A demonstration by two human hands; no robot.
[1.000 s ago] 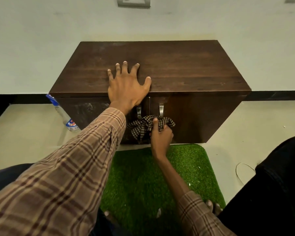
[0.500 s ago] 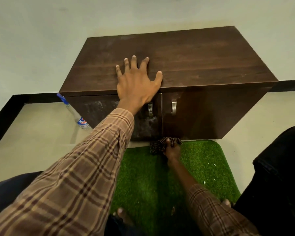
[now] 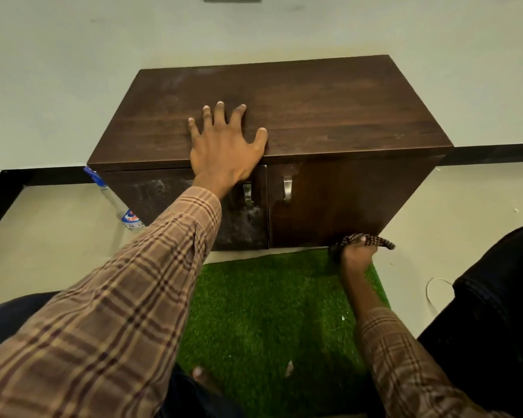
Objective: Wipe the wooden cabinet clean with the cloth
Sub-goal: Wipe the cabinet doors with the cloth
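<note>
A low dark wooden cabinet (image 3: 329,116) stands against the pale wall, with two front doors and two metal handles. My left hand (image 3: 224,149) lies flat on its top near the front edge, fingers spread, holding nothing. My right hand (image 3: 357,251) is down at the bottom edge of the right door, closed on a dark checked cloth (image 3: 375,240) pressed against the wood. The left door (image 3: 194,203) shows whitish dusty smears; the right door (image 3: 344,200) looks darker and glossier.
A green artificial-grass mat (image 3: 269,312) lies on the floor in front of the cabinet. A plastic bottle (image 3: 115,203) with a blue cap leans by the cabinet's left side. A white cable (image 3: 432,288) lies on the floor at right. Dark trouser legs fill the lower corners.
My right hand with the cloth went from the handles down to the doors' bottom edge, then right along the bottom of the right door. My left hand stayed flat on top.
</note>
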